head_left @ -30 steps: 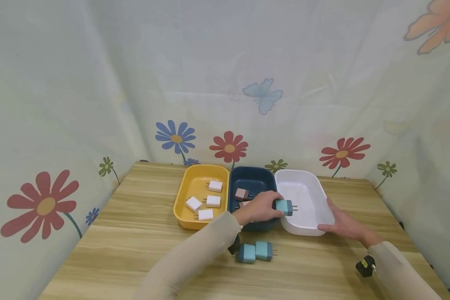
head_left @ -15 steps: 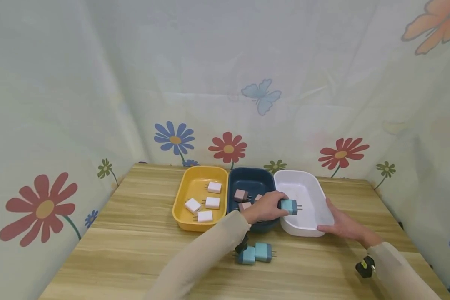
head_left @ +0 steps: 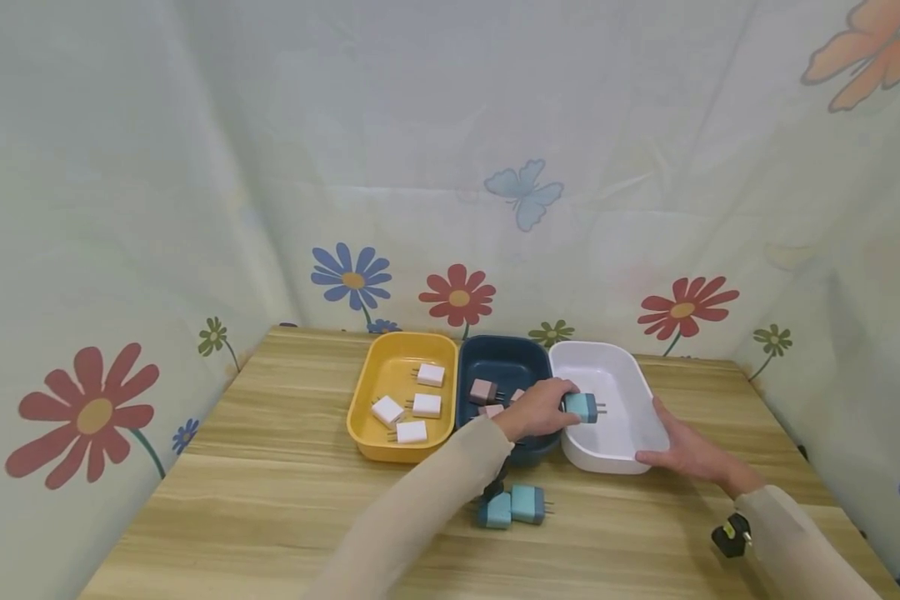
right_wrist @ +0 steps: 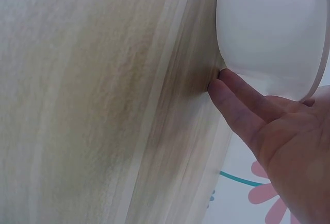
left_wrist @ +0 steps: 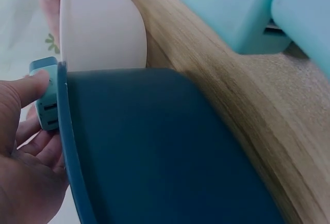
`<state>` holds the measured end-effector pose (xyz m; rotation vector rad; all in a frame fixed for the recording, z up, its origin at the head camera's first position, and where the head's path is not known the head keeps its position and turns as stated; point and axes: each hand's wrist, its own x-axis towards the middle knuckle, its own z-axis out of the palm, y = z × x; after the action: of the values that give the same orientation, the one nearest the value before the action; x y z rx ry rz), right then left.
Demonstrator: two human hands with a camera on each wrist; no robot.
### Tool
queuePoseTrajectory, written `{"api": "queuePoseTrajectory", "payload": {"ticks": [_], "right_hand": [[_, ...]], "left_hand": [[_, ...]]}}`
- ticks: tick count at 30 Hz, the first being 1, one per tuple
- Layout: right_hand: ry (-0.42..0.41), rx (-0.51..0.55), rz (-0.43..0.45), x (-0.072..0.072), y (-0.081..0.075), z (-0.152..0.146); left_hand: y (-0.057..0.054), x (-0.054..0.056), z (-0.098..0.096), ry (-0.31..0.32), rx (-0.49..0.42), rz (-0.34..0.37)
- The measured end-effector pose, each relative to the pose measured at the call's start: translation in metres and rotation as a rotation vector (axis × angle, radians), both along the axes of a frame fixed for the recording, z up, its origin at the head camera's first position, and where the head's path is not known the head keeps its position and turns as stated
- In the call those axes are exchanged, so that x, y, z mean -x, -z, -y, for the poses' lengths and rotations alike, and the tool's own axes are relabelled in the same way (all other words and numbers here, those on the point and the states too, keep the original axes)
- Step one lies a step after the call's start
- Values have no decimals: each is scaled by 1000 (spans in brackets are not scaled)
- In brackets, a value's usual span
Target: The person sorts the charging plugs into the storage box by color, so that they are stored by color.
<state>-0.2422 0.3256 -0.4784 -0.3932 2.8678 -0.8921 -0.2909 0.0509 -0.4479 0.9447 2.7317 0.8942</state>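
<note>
My left hand [head_left: 537,408] pinches a teal charger plug [head_left: 581,407] above the left part of the white tray [head_left: 603,462]. Its two prongs point right. In the left wrist view, the thumb presses on the plug [left_wrist: 47,92], beside the navy tray's rim [left_wrist: 67,131]. My right hand [head_left: 693,450] rests against the white tray's right front corner. The right wrist view shows straight fingers [right_wrist: 240,105] touching the outer wall near its base. Two more teal plugs [head_left: 527,504] lie on the table in front of the trays, one partly hidden by the left wrist camera.
Left of the white tray stands the navy tray [head_left: 495,342], with several pink charger plugs [head_left: 483,392] partly hidden by my left hand. The yellow tray [head_left: 360,408] beside it holds several white plugs [head_left: 426,406]. All three sit side by side on a wooden table [head_left: 270,483], before a flowered cloth.
My left hand has carried the teal plug a little to the right, further over the white tray. The right hand and the trays have barely moved.
</note>
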Motion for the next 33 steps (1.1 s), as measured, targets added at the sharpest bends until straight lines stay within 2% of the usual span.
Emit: {"api": "queuePoseTrajectory", "payload": {"ticks": [9,19,27,33], "right_hand": [[-1,-5,-10,-1,2,-3],[15,-8,5,-1,3,-4],[13,-15,2,2,6,-5],[11,-16,9,2,5,-5]], "left_hand": [[2,8,-4,4,44,-43],[6,15,-8,-25,37,-59],[5,17,-6,-64,21,-55],[5,20,-8,-82,36,-77]]}}
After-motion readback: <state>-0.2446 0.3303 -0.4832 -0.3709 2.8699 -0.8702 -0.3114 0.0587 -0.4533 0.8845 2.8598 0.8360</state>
